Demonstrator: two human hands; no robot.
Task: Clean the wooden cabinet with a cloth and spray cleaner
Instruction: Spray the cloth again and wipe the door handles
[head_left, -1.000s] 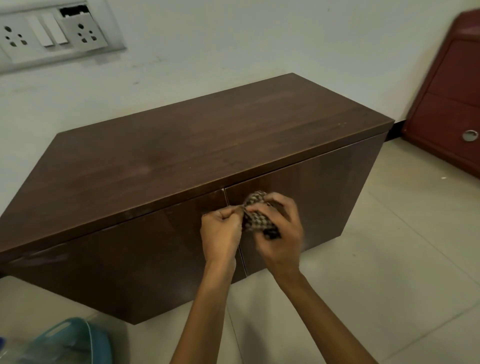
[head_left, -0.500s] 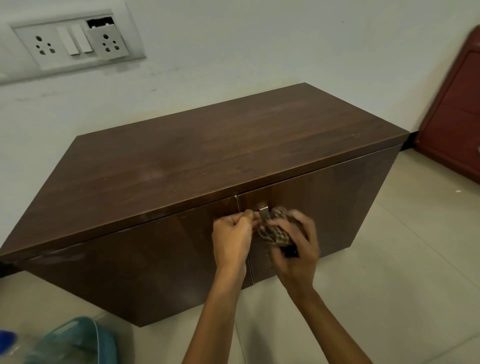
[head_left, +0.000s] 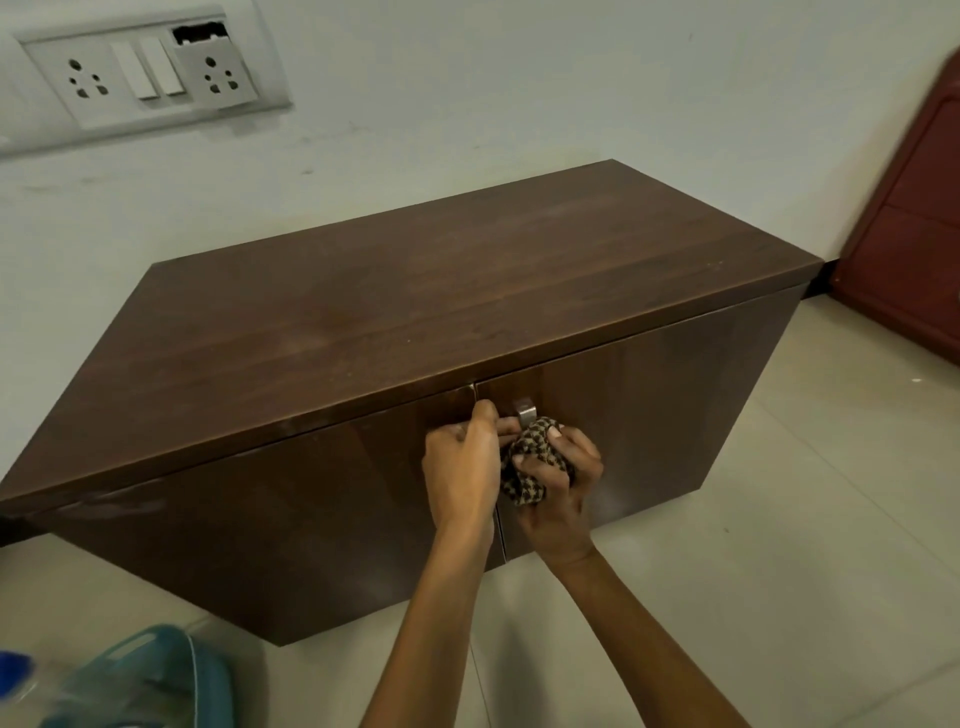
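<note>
A low dark wooden cabinet (head_left: 415, 291) with two glossy doors stands against the white wall. My right hand (head_left: 563, 486) grips a bunched brown checked cloth (head_left: 535, 462) against the right door, just below its small metal handle (head_left: 523, 410). My left hand (head_left: 462, 467) is closed beside it at the seam between the doors, its fingertips touching the cloth's edge. No spray cleaner is clearly identifiable.
A teal plastic basket (head_left: 150, 675) sits on the tiled floor at lower left, with a blurred blue cap (head_left: 13, 667) beside it. A socket and switch plate (head_left: 145, 73) is on the wall. Red-brown furniture (head_left: 914, 234) stands at the right.
Both hands with the cloth have slid down slightly on the door, uncovering the metal handle. The view has shifted, so the cabinet sits further right and lower.
</note>
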